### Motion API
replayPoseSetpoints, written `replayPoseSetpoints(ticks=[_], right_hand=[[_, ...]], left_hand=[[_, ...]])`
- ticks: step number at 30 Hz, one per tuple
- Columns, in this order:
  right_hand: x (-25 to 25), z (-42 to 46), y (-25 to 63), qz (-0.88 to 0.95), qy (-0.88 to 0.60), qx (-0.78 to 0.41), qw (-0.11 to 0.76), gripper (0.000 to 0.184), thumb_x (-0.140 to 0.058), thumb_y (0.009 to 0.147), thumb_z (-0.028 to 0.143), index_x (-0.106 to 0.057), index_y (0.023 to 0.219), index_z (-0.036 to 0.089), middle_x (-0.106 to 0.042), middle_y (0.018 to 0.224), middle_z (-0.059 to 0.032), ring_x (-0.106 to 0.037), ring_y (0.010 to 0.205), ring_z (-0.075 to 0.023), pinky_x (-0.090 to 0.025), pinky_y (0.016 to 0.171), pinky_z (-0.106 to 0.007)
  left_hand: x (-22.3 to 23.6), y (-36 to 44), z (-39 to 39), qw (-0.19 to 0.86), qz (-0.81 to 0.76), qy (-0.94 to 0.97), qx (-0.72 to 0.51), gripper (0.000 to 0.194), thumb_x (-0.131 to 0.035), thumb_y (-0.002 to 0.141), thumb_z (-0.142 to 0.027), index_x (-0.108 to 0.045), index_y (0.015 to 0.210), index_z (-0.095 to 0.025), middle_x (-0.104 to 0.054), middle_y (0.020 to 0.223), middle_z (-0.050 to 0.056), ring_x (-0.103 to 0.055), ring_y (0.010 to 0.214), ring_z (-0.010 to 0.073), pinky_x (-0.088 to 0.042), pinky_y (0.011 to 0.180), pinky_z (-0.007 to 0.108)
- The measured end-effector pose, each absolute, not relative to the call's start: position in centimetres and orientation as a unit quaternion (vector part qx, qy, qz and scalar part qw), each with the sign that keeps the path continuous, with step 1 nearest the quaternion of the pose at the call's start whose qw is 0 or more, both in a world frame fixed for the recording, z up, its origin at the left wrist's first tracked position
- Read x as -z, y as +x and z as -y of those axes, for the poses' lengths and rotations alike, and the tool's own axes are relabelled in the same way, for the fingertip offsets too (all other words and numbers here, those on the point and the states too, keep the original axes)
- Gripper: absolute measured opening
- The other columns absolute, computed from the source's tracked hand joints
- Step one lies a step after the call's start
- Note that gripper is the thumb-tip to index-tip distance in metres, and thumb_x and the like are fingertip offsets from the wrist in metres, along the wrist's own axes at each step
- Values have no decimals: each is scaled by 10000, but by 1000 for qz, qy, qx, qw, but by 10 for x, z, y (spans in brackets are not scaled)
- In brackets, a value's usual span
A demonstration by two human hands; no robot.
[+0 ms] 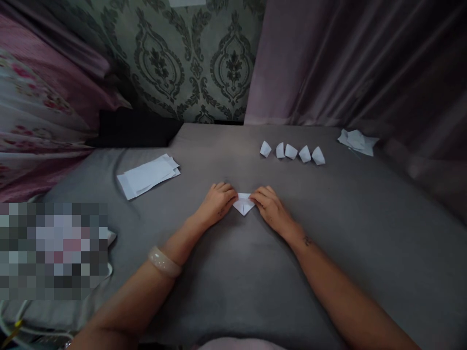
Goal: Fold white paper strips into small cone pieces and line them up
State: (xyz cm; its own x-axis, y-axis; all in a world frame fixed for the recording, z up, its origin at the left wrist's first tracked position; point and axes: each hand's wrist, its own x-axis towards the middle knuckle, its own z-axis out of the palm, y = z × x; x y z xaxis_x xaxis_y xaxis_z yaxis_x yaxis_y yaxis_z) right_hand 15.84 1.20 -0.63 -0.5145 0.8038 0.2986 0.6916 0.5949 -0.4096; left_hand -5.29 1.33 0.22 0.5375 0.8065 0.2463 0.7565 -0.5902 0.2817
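Note:
A small white folded paper (243, 206) lies on the grey cloth in front of me, its point toward me and a straight edge at the far side. My left hand (220, 200) pinches its left corner between thumb and fingers. At the right corner, my right hand (269, 204) grips the same paper with its fingers closed. Center creases show on the paper's face. Both hands rest low, close to the cloth; the fingertips partly cover the two corners.
A stack of white paper sheets (148, 176) lies at the left. Several folded white paper pieces (291, 151) stand in a row toward the back right. Beyond them is a pile of paper scraps (357, 141). A black cloth (134, 127) lies at the back left; white cables (40, 333) run lower left.

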Motion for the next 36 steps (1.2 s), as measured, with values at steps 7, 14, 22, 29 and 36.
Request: replayPoseSetpoints(ticks=[7, 14, 22, 29, 36], right_hand=[[-1, -4, 159, 889, -416, -69, 177, 264, -442, 915, 104, -661, 1022, 206, -594, 930, -74, -490, 900, -212, -438, 762, -331], [-5, 3, 156, 896, -421, -23, 138, 261, -432, 926, 108, -657, 1029, 188, -591, 922, -77, -481, 893, -216, -424, 771, -331], [-15, 20, 149, 890, -449, 19, 78, 282, -415, 931, 108, -622, 1115, 162, -599, 955, -109, -496, 882, -240, -426, 742, -360], [-18, 35, 135, 868, -493, 8, 54, 426, -438, 869, 45, -543, 1258, 181, -581, 998, -140, -505, 871, -258, -415, 723, -366], [-14, 39, 127, 848, -519, 16, 106, 419, -461, 925, 333, -488, 1335, 257, -556, 979, -137, -469, 872, -265, -389, 715, -383]], left_hand=[[-7, -55, -9, 30, -388, 910, -142, 350, -312, 979, -239, -635, 924, -115, -596, 893, 105, -482, 841, 202, -397, 785, 327], [-13, -54, -5, 14, -381, 920, -90, 312, -343, 968, -213, -632, 921, -104, -596, 912, 109, -492, 853, 210, -416, 780, 328], [-17, -47, 11, -12, -398, 917, -24, 226, -408, 931, -149, -630, 957, -111, -595, 932, 105, -521, 872, 212, -452, 762, 328], [-16, -23, 36, -43, -490, 870, -2, 313, -435, 898, -101, -547, 1190, -121, -596, 953, 119, -550, 874, 222, -470, 690, 304], [-13, -13, 43, -39, -526, 850, -4, 273, -458, 875, -82, -597, 1110, -79, -599, 931, 144, -543, 864, 247, -485, 680, 334]])
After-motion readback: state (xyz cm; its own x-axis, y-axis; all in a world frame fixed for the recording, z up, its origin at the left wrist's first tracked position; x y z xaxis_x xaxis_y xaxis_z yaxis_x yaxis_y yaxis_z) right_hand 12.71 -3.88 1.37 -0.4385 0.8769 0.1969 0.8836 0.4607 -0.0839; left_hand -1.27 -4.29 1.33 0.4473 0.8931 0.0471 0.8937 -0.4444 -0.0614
